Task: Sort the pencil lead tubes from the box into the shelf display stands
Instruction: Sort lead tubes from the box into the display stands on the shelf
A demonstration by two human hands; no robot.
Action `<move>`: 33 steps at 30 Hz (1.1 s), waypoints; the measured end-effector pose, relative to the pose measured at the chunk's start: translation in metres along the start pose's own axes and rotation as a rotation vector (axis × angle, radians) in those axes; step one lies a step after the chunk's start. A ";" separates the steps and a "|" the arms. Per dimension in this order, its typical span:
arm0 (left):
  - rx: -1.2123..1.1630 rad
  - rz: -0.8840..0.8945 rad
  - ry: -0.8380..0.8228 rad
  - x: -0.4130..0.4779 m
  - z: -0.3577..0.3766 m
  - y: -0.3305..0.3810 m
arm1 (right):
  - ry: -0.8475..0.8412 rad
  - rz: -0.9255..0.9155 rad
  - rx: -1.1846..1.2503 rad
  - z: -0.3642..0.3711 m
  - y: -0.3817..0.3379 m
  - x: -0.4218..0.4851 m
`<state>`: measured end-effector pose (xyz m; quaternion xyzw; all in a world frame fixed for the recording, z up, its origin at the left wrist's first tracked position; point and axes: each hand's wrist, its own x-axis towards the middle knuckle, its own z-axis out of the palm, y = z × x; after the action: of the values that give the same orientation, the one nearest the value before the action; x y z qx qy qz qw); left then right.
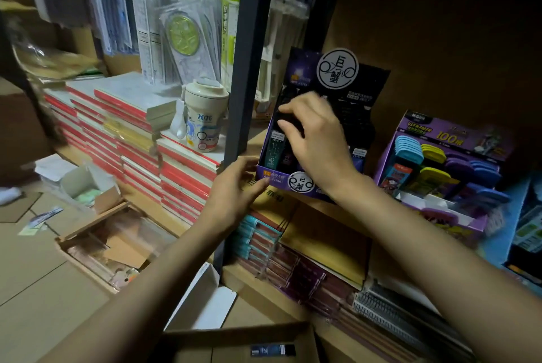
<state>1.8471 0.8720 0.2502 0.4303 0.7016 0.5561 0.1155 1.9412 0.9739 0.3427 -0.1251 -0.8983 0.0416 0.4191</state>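
though blurred, tube (286, 121) between right fingers (294, 110)

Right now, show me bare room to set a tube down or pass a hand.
Free: shelf strip between black post and purple stand; box floor left of lone tube. Crowded: purple stand around right grip; second stand packed with cases.
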 end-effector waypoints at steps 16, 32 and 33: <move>0.585 -0.105 -0.560 -0.124 -0.018 -0.069 | -0.713 0.029 -0.002 -0.045 -0.001 -0.112; 0.019 -0.948 -0.480 -0.349 0.104 -0.216 | -1.175 1.144 0.241 0.105 0.020 -0.455; 0.030 -0.970 -0.499 -0.351 0.109 -0.221 | -1.173 1.154 0.221 0.112 0.020 -0.464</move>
<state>2.0234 0.6871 -0.0941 0.1777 0.7787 0.3099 0.5157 2.1464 0.8757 -0.0775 -0.4823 -0.7565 0.3963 -0.1948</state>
